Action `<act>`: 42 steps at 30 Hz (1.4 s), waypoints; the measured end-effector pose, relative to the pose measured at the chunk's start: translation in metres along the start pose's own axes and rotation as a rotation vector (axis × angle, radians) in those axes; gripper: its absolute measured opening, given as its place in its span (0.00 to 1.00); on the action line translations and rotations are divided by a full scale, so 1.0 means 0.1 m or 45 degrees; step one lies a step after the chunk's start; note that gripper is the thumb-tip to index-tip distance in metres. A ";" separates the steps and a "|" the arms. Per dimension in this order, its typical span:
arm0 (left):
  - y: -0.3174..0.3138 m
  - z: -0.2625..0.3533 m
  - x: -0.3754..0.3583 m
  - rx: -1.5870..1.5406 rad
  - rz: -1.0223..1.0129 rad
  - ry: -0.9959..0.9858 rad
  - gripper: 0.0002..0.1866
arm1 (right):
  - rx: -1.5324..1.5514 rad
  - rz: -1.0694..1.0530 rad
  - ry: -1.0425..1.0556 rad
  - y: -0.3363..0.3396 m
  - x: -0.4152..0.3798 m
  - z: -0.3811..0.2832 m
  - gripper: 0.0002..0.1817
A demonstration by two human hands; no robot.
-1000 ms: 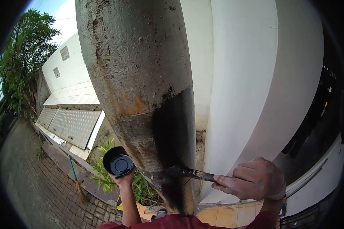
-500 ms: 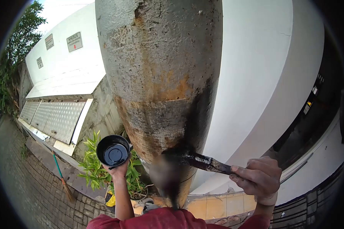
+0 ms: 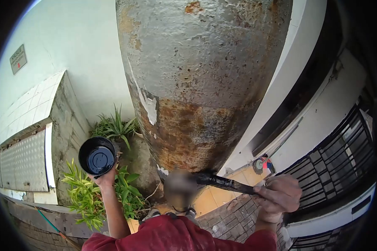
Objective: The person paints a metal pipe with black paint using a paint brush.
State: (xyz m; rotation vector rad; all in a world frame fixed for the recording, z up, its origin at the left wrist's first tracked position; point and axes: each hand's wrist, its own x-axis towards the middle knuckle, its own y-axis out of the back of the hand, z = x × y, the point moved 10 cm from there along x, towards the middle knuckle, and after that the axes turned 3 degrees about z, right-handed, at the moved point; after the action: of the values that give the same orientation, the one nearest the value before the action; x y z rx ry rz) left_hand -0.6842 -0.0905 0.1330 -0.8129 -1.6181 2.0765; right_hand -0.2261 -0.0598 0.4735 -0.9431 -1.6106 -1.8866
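Observation:
My left hand [image 3: 107,179] is closed round a small black bowl [image 3: 85,149], held up at the left with glossy black paint [image 3: 99,158] inside. In my right hand [image 3: 280,194] is a long dark paintbrush [image 3: 226,183], its handle pinched between thumb and fingers. The brush points left, its far end against the lower part of a thick, rusty metal column [image 3: 201,71]. Grey flaking paint covers the column's upper part, with bare brown rust below. Black paint shows where the brush meets it. A blurred patch hides part of the column's foot.
Potted leafy plants [image 3: 123,196] stand below my left hand, and a spiky plant [image 3: 118,126] grows behind. A concrete box with metal doors [image 3: 25,163] is at the left. Right of the column are yellow tiles [image 3: 234,186], red-and-grey items [image 3: 262,164] and a black grille [image 3: 331,159].
My view has swung to the right and round the column, showing a side with more bare rust. Both hands still hold the bowl and the paintbrush; the brush remains at the column's lower part.

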 end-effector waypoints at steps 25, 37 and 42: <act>0.02 -0.55 0.45 0.231 -0.127 0.403 0.32 | 0.165 1.199 -1.618 -0.36 -2.23 -0.47 0.15; 0.94 -0.30 -0.02 0.200 -0.069 0.404 0.27 | 0.492 -0.212 -0.885 -2.30 0.29 -0.96 0.11; 0.63 -0.13 -0.47 0.086 -0.244 0.462 0.31 | 0.479 -0.362 -0.877 -3.25 0.22 -0.88 0.11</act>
State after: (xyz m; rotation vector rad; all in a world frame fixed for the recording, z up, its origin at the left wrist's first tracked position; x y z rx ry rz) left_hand -0.6364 -0.1264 0.0794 -0.9110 -1.3641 1.7241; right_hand -0.4971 -0.0831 0.2740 -1.3289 -2.5042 -1.3929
